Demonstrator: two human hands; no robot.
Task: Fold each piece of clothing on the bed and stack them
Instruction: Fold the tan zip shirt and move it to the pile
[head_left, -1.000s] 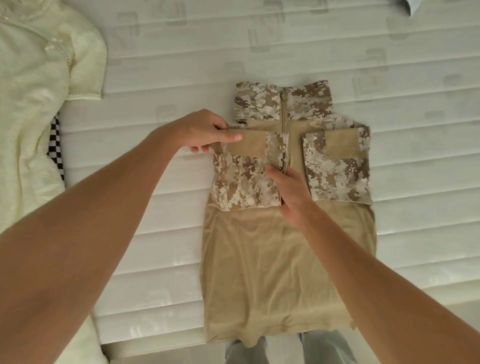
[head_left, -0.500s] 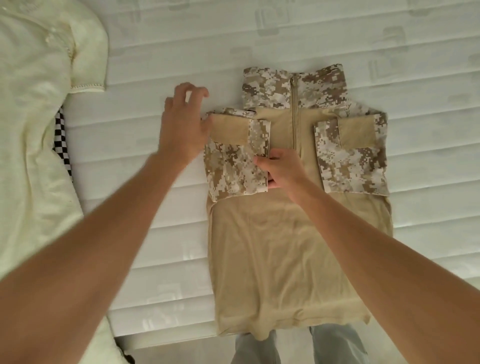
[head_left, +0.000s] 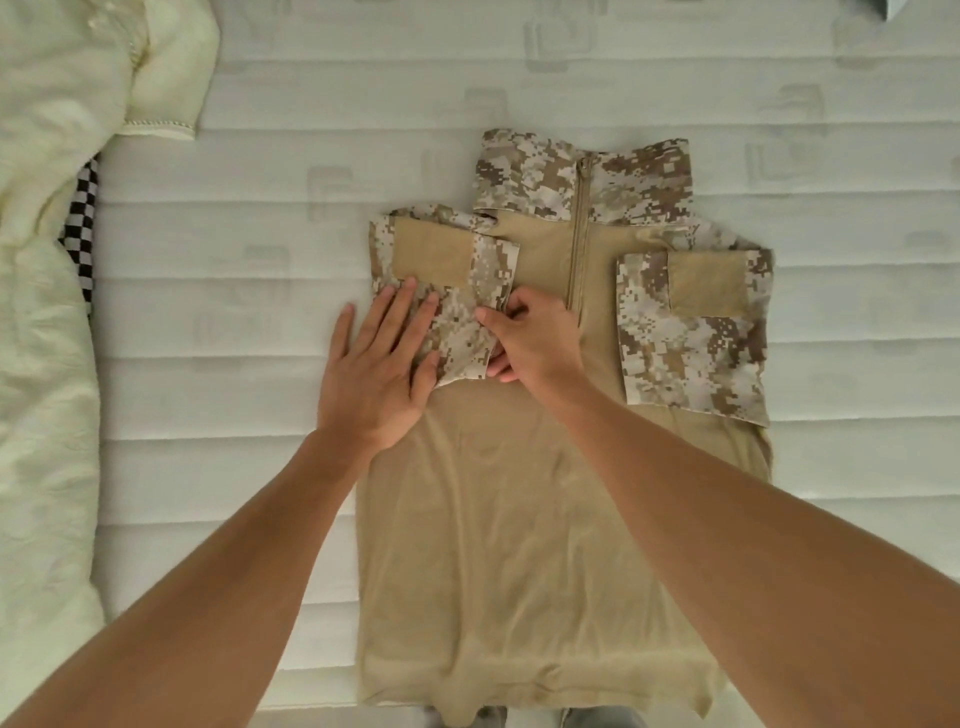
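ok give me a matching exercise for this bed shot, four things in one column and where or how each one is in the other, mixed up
Things:
1. left hand
2. right hand
3. cream garment
4. zipper

States:
A. runs down from the camouflage collar
B. lies crumpled at the bed's left edge
C. flat, fingers straight, on the folded left sleeve
D. fingers curled, pinching that sleeve's inner edge

Pairs: 1-C, 2-D, 3-B, 4-A
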